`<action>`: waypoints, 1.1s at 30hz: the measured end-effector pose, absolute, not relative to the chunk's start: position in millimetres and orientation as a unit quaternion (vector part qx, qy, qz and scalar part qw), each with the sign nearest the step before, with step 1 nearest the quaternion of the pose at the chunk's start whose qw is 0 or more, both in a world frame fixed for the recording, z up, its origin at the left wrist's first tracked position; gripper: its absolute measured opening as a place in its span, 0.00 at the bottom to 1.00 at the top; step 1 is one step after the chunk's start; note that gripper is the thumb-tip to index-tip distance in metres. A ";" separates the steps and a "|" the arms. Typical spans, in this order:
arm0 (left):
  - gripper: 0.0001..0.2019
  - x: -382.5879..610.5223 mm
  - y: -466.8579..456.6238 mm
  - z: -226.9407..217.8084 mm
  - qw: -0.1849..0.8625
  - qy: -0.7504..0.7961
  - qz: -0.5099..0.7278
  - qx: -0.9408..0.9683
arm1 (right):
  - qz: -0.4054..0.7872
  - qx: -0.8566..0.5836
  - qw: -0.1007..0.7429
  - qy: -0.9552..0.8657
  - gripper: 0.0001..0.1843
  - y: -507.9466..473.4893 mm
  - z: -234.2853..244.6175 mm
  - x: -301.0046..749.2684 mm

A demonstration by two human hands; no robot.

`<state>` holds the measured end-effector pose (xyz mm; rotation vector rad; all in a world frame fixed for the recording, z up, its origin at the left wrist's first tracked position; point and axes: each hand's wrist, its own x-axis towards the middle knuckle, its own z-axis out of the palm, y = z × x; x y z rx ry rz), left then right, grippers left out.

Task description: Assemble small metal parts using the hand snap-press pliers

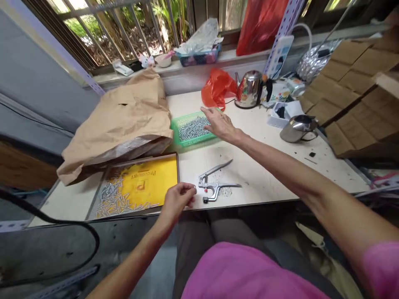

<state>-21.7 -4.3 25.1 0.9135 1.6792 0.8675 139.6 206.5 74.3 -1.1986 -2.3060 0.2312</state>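
My left hand [179,198] is closed in a pinch at the table's front edge, beside the tray's right side. A tiny pale thing seems to be between its thumb and forefinger, too small to name. My right hand [220,123] reaches over the right end of a green plastic basket [196,142], its fingers apart. Many small silvery metal pins [193,128] fill the basket. Between my hands lie metal snap pliers [215,185], handles spread to the right. Small clear bits [226,191] are scattered by the lower handle.
A shallow tray [178,168] with a yellow sheet [156,178] holds more metal pins. Behind it slumps a large brown paper bag [124,112]. A kettle [249,89], a red plastic bag [216,89], a steel pitcher [297,128] and stacked cardboard [358,91] stand farther back and right.
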 end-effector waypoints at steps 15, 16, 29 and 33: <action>0.16 -4.1 5.2 -15.0 0.570 0.709 0.265 0.318 | 0.161 -0.378 0.024 -0.912 0.12 51.9 -10.2 220.1; 0.17 -3.4 5.3 -14.7 0.571 0.710 0.260 0.320 | 0.159 -0.382 0.018 -0.910 0.12 53.4 -10.2 218.9; 0.14 -4.6 19.0 -6.8 0.591 0.716 0.162 0.335 | 0.122 -0.378 0.055 -0.916 0.11 54.3 -32.2 221.4; 0.13 -1.7 10.6 -11.9 0.566 0.716 0.200 0.357 | 0.108 -0.384 0.068 -0.915 0.11 52.9 -35.2 222.1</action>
